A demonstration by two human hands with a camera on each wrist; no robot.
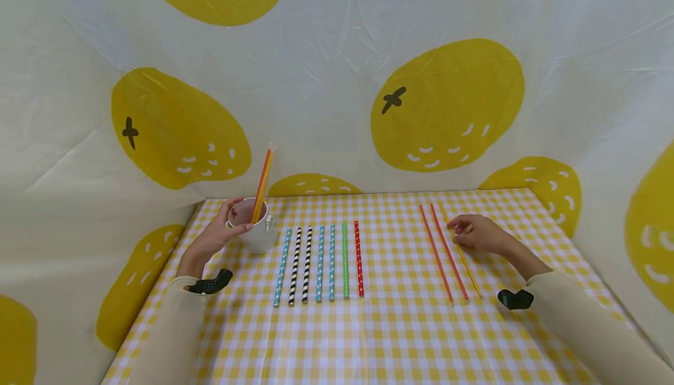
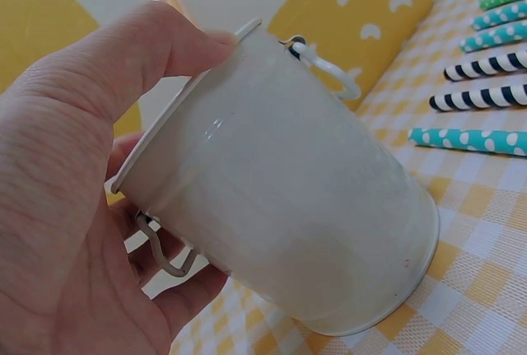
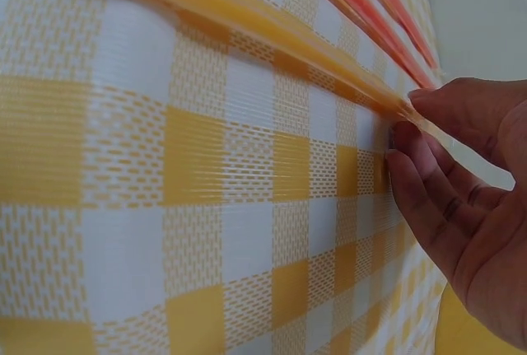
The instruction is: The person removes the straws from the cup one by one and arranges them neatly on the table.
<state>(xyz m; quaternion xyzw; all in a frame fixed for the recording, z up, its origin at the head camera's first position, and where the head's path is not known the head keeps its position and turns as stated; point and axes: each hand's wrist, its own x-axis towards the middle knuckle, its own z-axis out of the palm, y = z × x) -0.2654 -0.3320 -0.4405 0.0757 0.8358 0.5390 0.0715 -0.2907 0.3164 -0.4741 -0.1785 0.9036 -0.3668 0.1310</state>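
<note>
My left hand [image 1: 213, 237] grips a small white metal bucket [image 1: 261, 237] by its rim, with the thumb over the near edge and the fingers round the far side. Small loop handles show on the bucket's sides in the left wrist view. An orange straw and a yellow straw [image 1: 263, 191] in clear wrapping stand leaning inside it. On the right, my right hand [image 1: 480, 233] pinches a wrapped yellow straw [image 3: 247, 21] near its far end, between thumb and fingers. Two wrapped red-orange straws [image 1: 449, 250] lie just left of it.
Between the hands lies a row of patterned paper straws: blue dotted [image 1: 319, 263], black-and-white striped [image 1: 294, 266], green [image 1: 345, 261] and red dotted [image 1: 358, 259]. A yellow checked cloth [image 1: 411, 338] covers the table. A lemon-print sheet [image 1: 326, 110] hangs behind and at the sides.
</note>
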